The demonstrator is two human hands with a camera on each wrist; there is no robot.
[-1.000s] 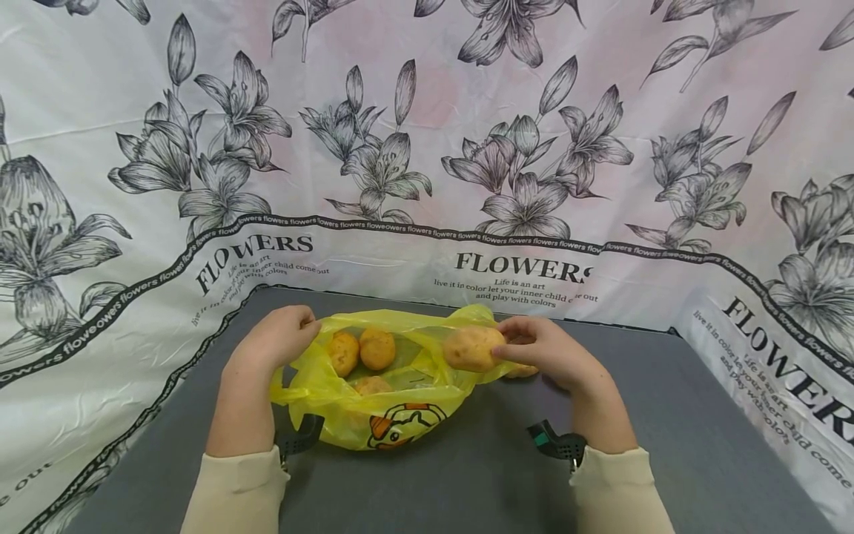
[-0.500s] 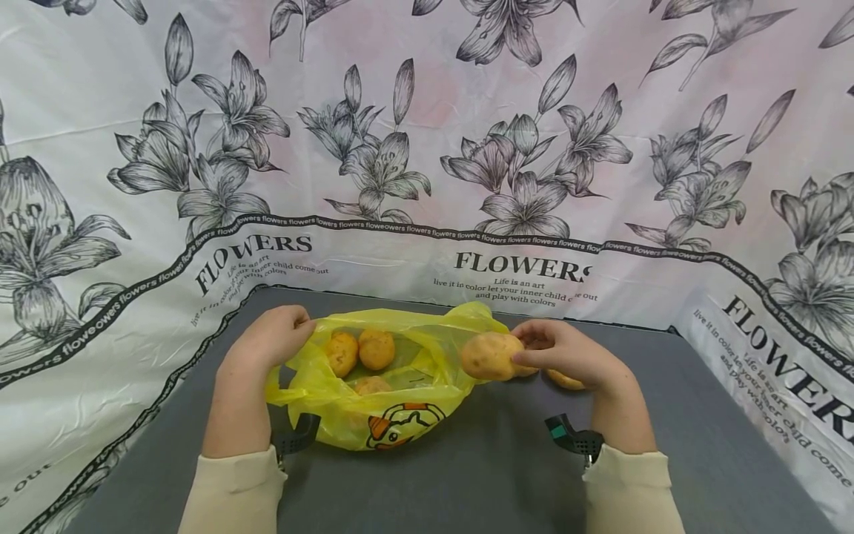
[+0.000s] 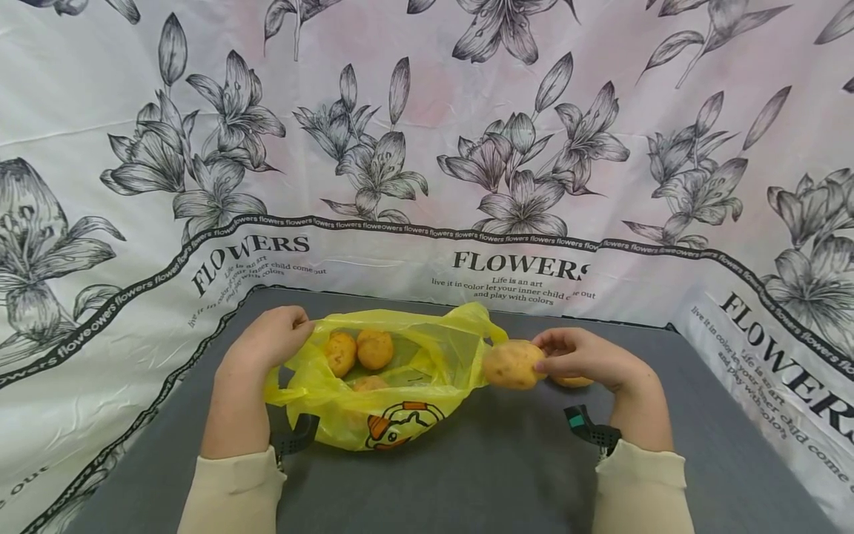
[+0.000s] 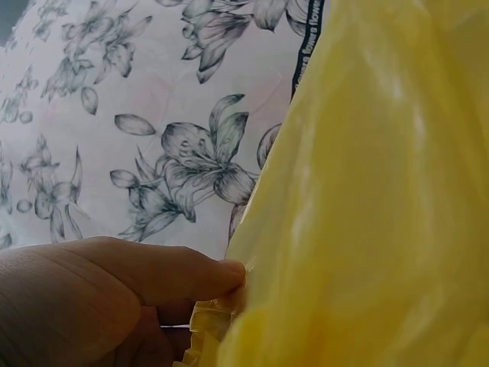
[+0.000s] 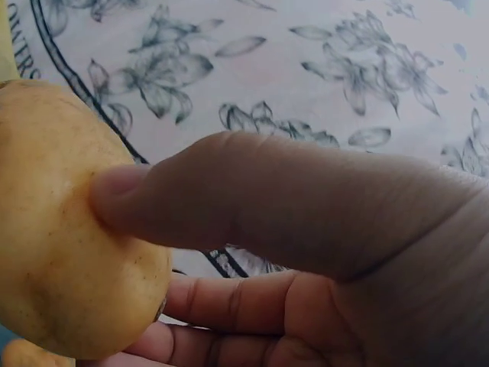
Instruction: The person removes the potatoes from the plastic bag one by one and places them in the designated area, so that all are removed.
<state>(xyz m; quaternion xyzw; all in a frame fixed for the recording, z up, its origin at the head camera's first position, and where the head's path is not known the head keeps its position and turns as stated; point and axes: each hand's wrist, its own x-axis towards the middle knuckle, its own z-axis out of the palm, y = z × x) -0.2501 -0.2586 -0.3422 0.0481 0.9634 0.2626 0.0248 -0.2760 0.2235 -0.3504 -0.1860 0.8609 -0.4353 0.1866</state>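
A yellow plastic bag (image 3: 333, 415) with a cartoon print lies on its base with its mouth spread. Inside it are several potatoes, among them one potato (image 3: 375, 349) near the back. My left hand (image 3: 270, 337) pinches the bag's left rim between thumb and fingers; the left wrist view shows the thumb (image 4: 191, 274) pressed on the film. To the right of the bag, my right hand (image 3: 590, 357) holds a large potato (image 3: 514, 365) by its right end. In the right wrist view that potato (image 5: 69, 229) sits between thumb and fingers.
Another potato (image 3: 572, 382) rests on the grey table (image 3: 427, 489) under my right hand, partly hidden. A white curtain (image 3: 373, 274) printed with flowers hangs behind the table and along both sides.
My right hand has moved right with the potato, from over the bag's right side to just beyond its rim. The left hand keeps its pinch on the bag, almost still.
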